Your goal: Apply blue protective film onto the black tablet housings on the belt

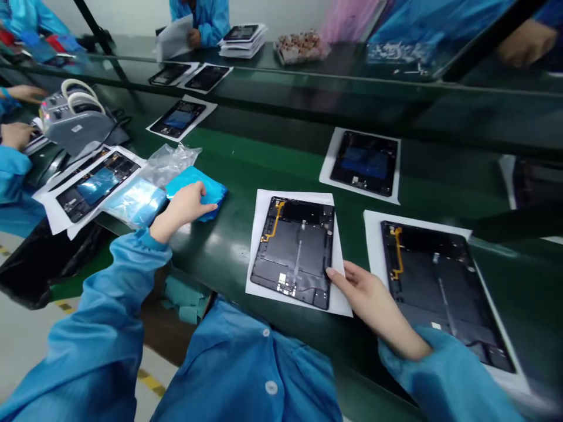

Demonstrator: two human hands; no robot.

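Left of centre, a blue film stack (214, 190) is being touched by the left hand (185, 205), thumb spread from fingers. Mid-frame, an open tablet shell (292, 246) on a white sheet (264, 205) is pinched at its right edge by the right hand (369, 293). The glossy green counter (250, 146) is dotted with more shells (365, 164); upper left, a grey machine (81, 129) is parked; along the top, co-workers' blue sleeves (215, 20) are seen; lower left, the floor (26, 346) is striped with tape (152, 384).
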